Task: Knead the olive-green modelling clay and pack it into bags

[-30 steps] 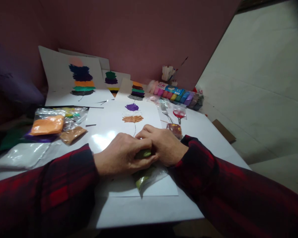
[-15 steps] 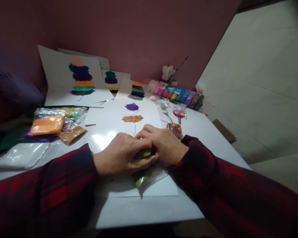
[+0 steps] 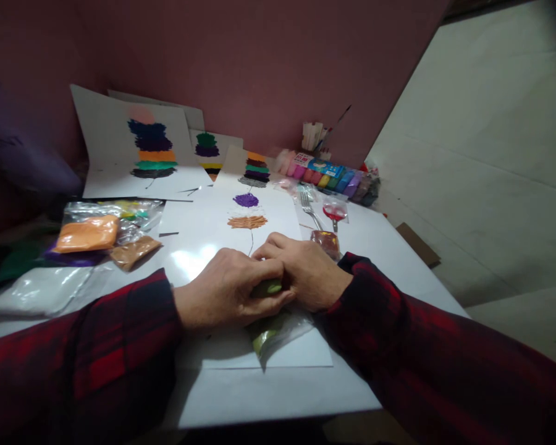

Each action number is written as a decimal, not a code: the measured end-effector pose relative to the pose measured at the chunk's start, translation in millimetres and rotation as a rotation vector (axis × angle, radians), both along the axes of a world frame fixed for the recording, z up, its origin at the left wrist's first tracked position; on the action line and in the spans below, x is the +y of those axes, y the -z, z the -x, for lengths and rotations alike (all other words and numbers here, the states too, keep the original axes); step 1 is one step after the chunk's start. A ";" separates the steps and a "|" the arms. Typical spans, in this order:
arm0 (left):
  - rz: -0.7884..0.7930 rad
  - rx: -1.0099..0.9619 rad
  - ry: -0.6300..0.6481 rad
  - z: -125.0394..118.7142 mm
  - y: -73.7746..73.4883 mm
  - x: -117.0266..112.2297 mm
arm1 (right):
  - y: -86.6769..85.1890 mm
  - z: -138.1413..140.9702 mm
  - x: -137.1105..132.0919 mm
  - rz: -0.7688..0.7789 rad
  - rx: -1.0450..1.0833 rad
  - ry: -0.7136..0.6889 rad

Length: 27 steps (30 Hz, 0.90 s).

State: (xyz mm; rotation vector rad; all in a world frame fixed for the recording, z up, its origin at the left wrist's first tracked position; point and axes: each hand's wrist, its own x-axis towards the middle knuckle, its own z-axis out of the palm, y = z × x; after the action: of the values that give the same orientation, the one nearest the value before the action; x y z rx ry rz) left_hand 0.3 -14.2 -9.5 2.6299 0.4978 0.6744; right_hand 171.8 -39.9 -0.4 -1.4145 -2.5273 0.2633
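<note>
My left hand (image 3: 234, 284) is closed with olive-green modelling clay (image 3: 272, 287) between its thumb and fingers. Against it presses my right hand (image 3: 308, 272), its fingers curled; what they grip is hidden. Below both hands, a clear plastic bag (image 3: 290, 326) with more green clay (image 3: 263, 340) in it hangs over the lower part of a white sheet (image 3: 199, 352). Just beyond my hands, that sheet carries a purple clay patch (image 3: 246, 200), a thin white band and a ridged orange-brown clay patch (image 3: 248, 222) above a drawn stem line.
Bagged orange clay (image 3: 90, 233), brown clay (image 3: 136, 250) and white clay (image 3: 41, 290) lie at the left. A fork (image 3: 308, 207), a red tool (image 3: 334, 214), a brown clay pack (image 3: 325, 244) and a multicolour clay pack (image 3: 324, 174) are at the right. Finished sheets (image 3: 106, 136) lean behind.
</note>
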 end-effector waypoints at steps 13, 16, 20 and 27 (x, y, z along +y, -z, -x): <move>-0.007 -0.002 0.005 0.2 -0.2 0.2 | -0.4 -0.3 -0.5 0.003 0.008 -0.002; -0.014 -0.003 0.008 0.1 0.3 0.4 | -1.1 -0.2 -1.0 0.009 0.015 0.001; -0.020 -0.006 0.006 0.1 0.4 0.2 | -0.8 -0.1 -0.8 0.008 0.011 -0.003; -0.014 0.013 0.006 0.4 -0.8 -0.3 | -0.8 0.1 -0.4 0.010 0.006 -0.009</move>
State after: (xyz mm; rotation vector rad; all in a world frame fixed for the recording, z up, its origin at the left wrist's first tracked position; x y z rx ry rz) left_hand -0.1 -14.5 -8.7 2.6490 0.4906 0.6615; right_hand 171.8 -40.3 0.5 -1.4041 -2.5312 0.2814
